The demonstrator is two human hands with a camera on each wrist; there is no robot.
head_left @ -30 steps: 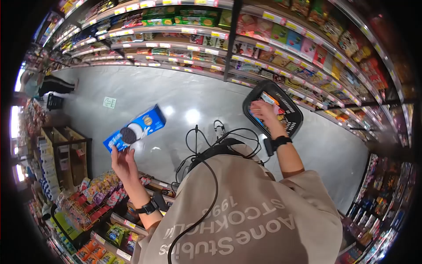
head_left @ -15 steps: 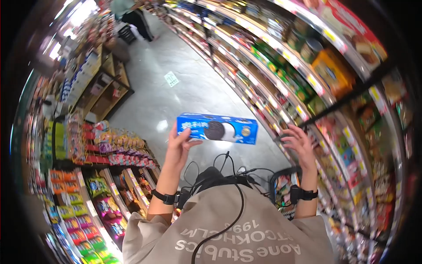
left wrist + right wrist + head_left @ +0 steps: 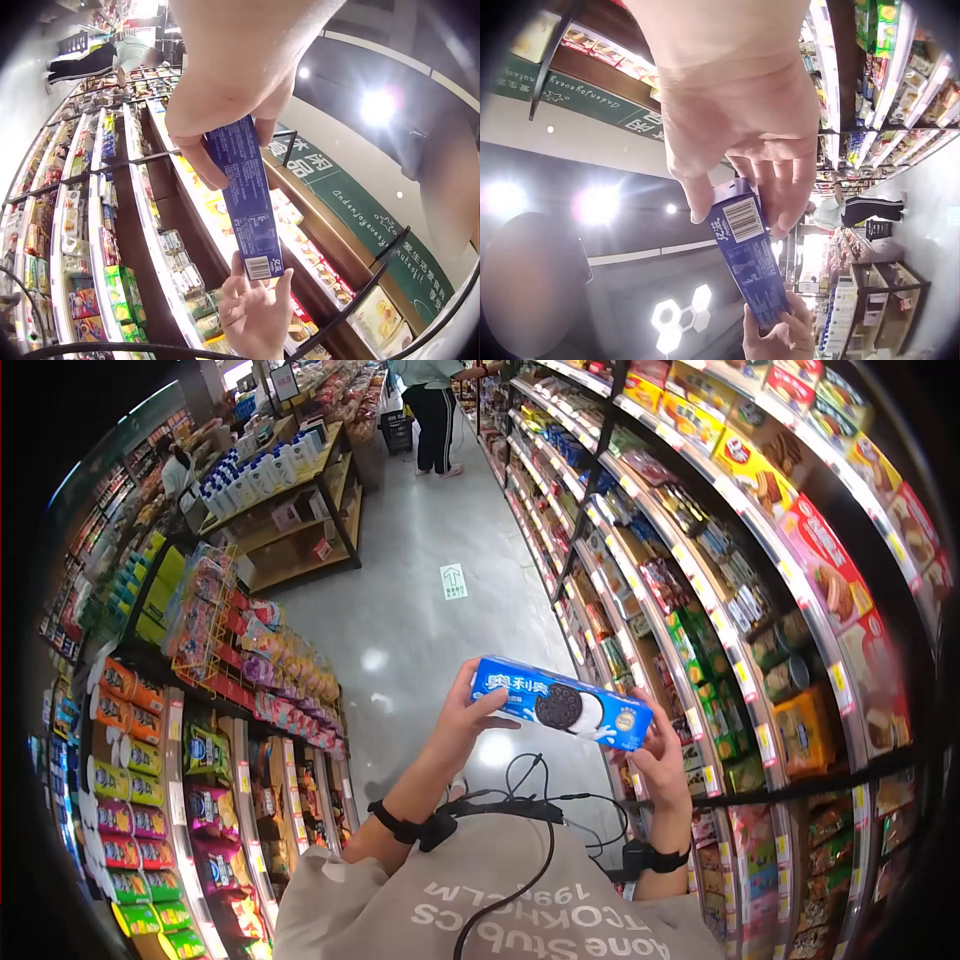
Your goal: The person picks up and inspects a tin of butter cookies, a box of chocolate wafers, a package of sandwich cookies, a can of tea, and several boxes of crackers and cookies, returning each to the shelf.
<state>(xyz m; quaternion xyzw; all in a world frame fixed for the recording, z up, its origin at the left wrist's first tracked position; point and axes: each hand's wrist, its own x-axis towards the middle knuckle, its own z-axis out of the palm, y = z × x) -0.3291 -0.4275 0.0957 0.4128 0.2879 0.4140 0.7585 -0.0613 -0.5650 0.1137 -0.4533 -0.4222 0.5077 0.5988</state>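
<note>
A blue box of sandwich cookies [image 3: 560, 705] is held up in front of the chest, its printed front with a dark cookie and cream facing the head camera. My left hand [image 3: 472, 710] grips the box's left end, thumb over the front. At the opposite end, my right hand [image 3: 662, 758] has its thumb and fingers on either side of the box. The right wrist view shows the box's back with a barcode [image 3: 744, 218] close to that right hand [image 3: 739, 150]. Small print covers the same back [image 3: 244, 180] in the left wrist view.
Tall snack shelves [image 3: 700, 620] run close along the right. Bagged snacks [image 3: 290, 670] and cup-shaped packs [image 3: 125, 820] fill displays on the left. A wooden stand with white bottles [image 3: 262, 470] stands further up the aisle, near another person [image 3: 432, 430]. Cables [image 3: 540, 795] hang at the waist.
The box has come from the far left to the middle. My right hand has left the shopping basket, risen, and taken the box's right end. The view has turned up along the aisle.
</note>
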